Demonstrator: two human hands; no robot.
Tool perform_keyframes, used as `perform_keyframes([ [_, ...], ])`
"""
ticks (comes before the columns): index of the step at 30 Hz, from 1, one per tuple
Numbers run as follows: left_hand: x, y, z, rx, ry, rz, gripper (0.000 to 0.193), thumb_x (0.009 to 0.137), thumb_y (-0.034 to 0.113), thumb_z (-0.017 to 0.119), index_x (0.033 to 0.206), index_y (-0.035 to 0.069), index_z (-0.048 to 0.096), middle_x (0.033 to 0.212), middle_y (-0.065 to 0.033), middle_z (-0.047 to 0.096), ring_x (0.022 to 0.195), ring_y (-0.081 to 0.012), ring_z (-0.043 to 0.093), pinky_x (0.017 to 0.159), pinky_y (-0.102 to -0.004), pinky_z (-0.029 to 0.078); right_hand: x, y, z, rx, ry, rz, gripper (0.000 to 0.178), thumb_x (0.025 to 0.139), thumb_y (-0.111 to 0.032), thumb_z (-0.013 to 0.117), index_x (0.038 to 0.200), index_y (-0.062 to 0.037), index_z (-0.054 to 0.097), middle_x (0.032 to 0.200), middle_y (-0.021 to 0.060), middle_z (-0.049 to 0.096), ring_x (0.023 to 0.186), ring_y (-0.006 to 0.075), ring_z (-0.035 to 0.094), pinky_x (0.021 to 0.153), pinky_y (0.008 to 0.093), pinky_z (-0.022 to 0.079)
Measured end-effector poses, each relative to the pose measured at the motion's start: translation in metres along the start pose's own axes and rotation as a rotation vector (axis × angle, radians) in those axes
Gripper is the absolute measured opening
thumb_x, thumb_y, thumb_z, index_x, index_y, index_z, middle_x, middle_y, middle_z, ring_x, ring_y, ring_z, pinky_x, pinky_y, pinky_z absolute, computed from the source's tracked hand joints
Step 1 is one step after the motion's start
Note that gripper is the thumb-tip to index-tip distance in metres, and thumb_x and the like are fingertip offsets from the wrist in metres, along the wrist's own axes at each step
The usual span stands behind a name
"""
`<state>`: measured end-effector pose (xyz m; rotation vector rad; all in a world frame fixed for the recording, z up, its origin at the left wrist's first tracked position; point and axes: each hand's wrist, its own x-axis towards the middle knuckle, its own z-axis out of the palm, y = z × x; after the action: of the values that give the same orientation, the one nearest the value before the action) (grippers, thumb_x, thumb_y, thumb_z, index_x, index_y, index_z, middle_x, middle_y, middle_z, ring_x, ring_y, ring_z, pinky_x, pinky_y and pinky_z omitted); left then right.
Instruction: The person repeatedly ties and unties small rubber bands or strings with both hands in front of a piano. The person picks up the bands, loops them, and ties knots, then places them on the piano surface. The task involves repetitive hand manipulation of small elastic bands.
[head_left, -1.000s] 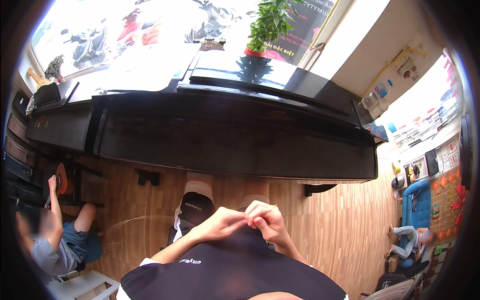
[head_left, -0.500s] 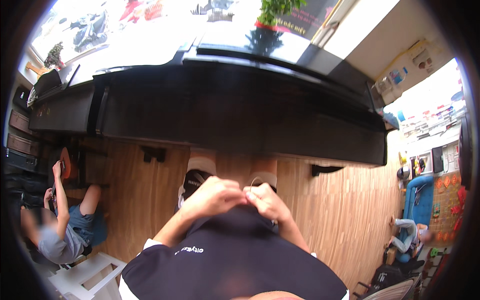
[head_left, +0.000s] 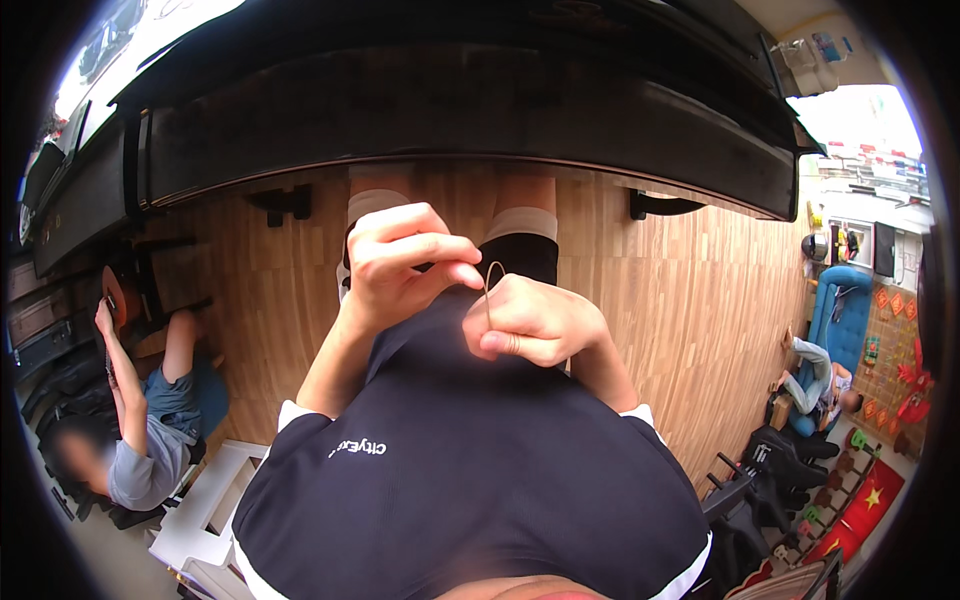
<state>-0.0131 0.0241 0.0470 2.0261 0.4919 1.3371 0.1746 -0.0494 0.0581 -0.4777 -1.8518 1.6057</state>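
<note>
In front of my dark shirt, a thin tan cord (head_left: 487,300) stands up in a narrow bent loop. My right hand (head_left: 545,318) is curled closed, its thumb pressing the lower part of the cord against the fingers. To its upper left is my left hand (head_left: 400,262), thumb and forefinger pinched together at the cord's upper part; the other fingers are bent. Whether the cord's ends join is hidden by my fingers.
A long black piano-like cabinet (head_left: 450,115) spans the far side above my knees. At left sits a person (head_left: 150,465) with a guitar (head_left: 122,297); a white frame (head_left: 205,520) stands nearby. Another person (head_left: 825,385) sits by a blue sofa (head_left: 845,310) at right.
My view has tipped downward, so the windows mostly leave the picture. My left hand has lifted away from the right, and more of the cord's loop shows between them.
</note>
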Motion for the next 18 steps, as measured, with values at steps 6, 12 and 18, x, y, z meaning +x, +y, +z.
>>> perform_keyframes([
  [6, -0.014, -0.006, 0.011, -0.059, 0.045, -0.093, 0.034, 0.069, 0.039, 0.083, 0.079, 0.007, 0.074, 0.062, -0.0017, 0.059, 0.050, -0.0118, 0.050, 0.045, -0.0258, 0.034, 0.004, -0.014, 0.008, -0.343, 0.074, 0.002, 0.017, 0.096, -0.012, 0.054, 0.082, -0.0041, 0.054, 0.068, 0.0107, 0.053, 0.067, 0.0322, 0.056, 0.064, 0.0413, 0.045],
  [12, -0.011, 0.004, 0.021, -0.141, -0.094, -0.111, 0.023, 0.087, 0.029, 0.067, 0.093, 0.008, 0.076, 0.063, -0.0035, 0.052, 0.050, -0.0160, 0.050, 0.045, -0.0305, 0.037, 0.003, -0.011, 0.013, -0.117, 0.054, -0.129, 0.031, 0.102, -0.021, 0.047, 0.078, -0.0028, 0.051, 0.063, 0.0107, 0.049, 0.060, 0.0300, 0.052, 0.057, 0.0401, 0.041],
  [18, -0.017, 0.001, 0.015, -0.247, -0.105, -0.221, 0.036, 0.094, 0.030, 0.063, 0.071, 0.002, 0.062, 0.063, -0.0060, 0.050, 0.049, -0.0182, 0.047, 0.045, -0.0303, 0.034, -0.005, -0.007, 0.015, -0.020, 0.285, -0.156, 0.031, 0.100, -0.021, 0.049, 0.074, -0.0050, 0.050, 0.059, 0.0062, 0.044, 0.050, 0.0262, 0.046, 0.051, 0.0371, 0.037],
])
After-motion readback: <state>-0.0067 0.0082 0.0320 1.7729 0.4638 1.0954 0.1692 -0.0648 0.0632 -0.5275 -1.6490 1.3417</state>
